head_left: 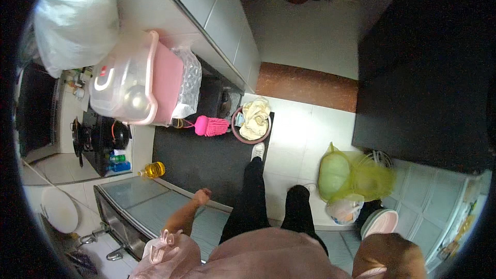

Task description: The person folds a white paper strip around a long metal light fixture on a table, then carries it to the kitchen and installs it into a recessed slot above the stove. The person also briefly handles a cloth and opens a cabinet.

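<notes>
My left hand (203, 196) hangs beside my left leg, above the dark floor mat (181, 152). Its fingers are curled in and nothing shows in them. Nearest to it is the counter edge with grey-blue cabinet fronts (147, 201). My right arm (390, 256) is bent at the lower right, and its hand is out of the picture. My left foot, in a white shoe (258, 150), is by a round pink-rimmed basin (233, 130) holding a cream cloth (255, 119).
Left: a pink bin with a clear lid (168, 82), a hanging pink chenille duster (212, 126), a bottle of yellow oil (152, 170) and a sink tap (114, 253). Right: green bags (333, 175), a white bag (345, 209) and a pink basin (382, 223). Ahead lies a brown doorway threshold (307, 85).
</notes>
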`<action>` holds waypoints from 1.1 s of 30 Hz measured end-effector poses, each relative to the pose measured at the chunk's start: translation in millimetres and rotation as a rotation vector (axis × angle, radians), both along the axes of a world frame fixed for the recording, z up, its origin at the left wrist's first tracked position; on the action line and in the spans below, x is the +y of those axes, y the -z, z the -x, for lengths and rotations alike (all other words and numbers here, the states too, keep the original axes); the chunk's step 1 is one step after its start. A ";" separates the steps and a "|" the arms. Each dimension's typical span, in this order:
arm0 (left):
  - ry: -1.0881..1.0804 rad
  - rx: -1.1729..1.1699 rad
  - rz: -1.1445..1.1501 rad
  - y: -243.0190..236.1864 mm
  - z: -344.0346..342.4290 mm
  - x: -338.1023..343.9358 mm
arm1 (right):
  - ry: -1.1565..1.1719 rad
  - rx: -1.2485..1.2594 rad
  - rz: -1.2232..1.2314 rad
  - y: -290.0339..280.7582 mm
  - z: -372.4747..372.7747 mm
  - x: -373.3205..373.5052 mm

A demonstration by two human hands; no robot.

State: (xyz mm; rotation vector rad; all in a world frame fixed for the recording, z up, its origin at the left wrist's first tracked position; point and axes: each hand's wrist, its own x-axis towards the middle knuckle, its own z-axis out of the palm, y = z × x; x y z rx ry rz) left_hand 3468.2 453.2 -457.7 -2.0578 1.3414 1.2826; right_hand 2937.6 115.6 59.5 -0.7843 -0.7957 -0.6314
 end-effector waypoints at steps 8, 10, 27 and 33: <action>-0.741 0.602 0.124 44.9 52.3 -172.6 | 0.147 1.703 -0.335 415.8 -146.1 -11.5; -0.775 0.668 0.159 82.5 53.3 -185.2 | 0.312 1.900 -0.090 526.4 -164.0 -2.3; -1.124 0.587 0.008 180.0 46.9 -214.2 | 1.103 1.837 0.888 751.7 -370.1 -108.0; -1.282 0.614 -0.068 198.7 38.1 -219.5 | 0.719 1.946 1.432 828.2 -348.5 -42.2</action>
